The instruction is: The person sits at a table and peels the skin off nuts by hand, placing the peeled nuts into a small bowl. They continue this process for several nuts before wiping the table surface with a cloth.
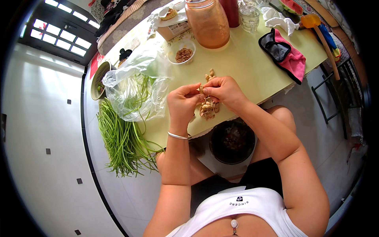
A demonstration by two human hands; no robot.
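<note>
Over the near edge of the table, my left hand [182,103] and my right hand [227,91] meet fingertip to fingertip. Both pinch a peanut in its shell [201,89], partly covered by the fingers. Just beyond them a few unshelled peanuts [211,74] lie on the tabletop. Beneath and nearer to me is a small heap of peanuts and shells [208,110], partly hidden by my hands. Farther off stands a white bowl [193,47] with shelled, brownish peanut kernels [183,55] in it.
Left on the yellow table [244,59] are a clear plastic bag [136,104] and long green stems [118,138] overhanging the edge. A large jar [207,25], glass mug [249,19] and pink-grey cloth [286,57] stand or lie farther back. Between my knees is a black bin [232,154].
</note>
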